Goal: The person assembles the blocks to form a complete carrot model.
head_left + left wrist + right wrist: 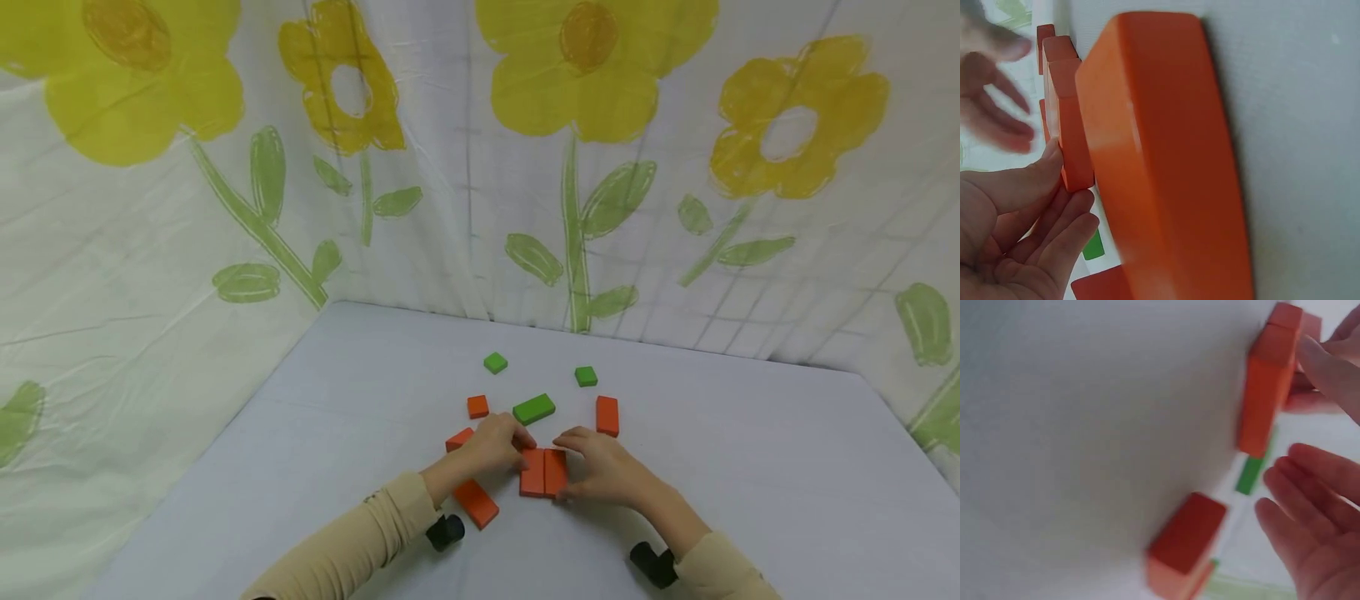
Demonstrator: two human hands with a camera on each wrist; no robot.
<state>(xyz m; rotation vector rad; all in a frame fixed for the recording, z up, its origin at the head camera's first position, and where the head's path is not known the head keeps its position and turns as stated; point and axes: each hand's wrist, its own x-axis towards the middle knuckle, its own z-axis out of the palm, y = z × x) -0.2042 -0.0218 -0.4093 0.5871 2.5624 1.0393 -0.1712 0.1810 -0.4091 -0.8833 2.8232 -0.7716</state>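
Two orange blocks stand side by side on the white table between my hands, their long sides together. My left hand [493, 443] pinches the left orange block [532, 473], with the thumb on its upper part and the fingers bent at its far end. Beside the right orange block [556, 473], my right hand [606, 467] is spread. In the right wrist view its thumb lies close along that block, while its fingers [1307, 487] extend loosely past the block's end and hold nothing.
Another orange block [476, 503] lies below my left forearm, looming large in the left wrist view. A partly covered orange block [458, 439] and a small orange block [477, 407] are farther left. Beyond lie green blocks [534, 408] and an orange block [607, 416] at right.
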